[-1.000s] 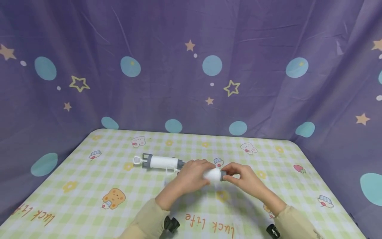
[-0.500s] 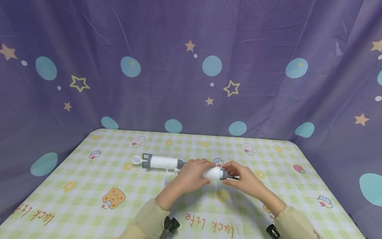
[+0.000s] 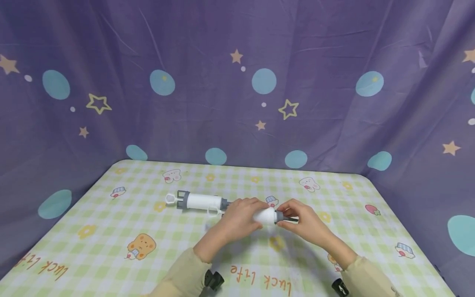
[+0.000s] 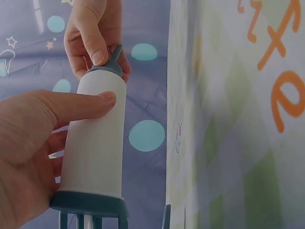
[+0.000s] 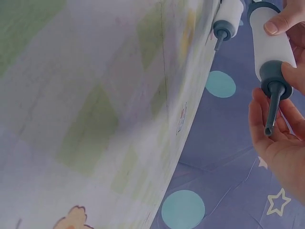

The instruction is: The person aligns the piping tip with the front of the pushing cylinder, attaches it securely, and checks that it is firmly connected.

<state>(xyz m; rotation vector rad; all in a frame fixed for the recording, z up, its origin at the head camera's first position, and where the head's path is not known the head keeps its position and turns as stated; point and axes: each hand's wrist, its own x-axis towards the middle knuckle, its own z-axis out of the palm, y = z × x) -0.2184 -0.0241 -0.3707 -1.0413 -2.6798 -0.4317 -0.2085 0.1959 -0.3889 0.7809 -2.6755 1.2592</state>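
A large white syringe (image 3: 264, 215) with dark grey end parts lies across both hands above the table. My left hand (image 3: 239, 218) grips its barrel, with the thumb (image 4: 107, 99) along the near side in the left wrist view. At the other end, my right hand (image 3: 306, 220) pinches the grey cap (image 5: 274, 74) between thumb and fingers. From that cap a thin grey nozzle (image 5: 271, 112) sticks out past the fingers. A white ring handle (image 3: 213, 211) shows behind my left wrist.
A second, similar syringe (image 3: 204, 202) lies on the table to the left, its ring handle (image 3: 170, 199) pointing left. A checked, printed cloth (image 3: 178, 264) covers the tabletop. Behind it hangs a purple curtain (image 3: 208, 74).
My right fingers have shifted on the cap, and the nozzle, hidden at first, now shows beyond them. The left hand holds its place, and the second syringe has not moved.
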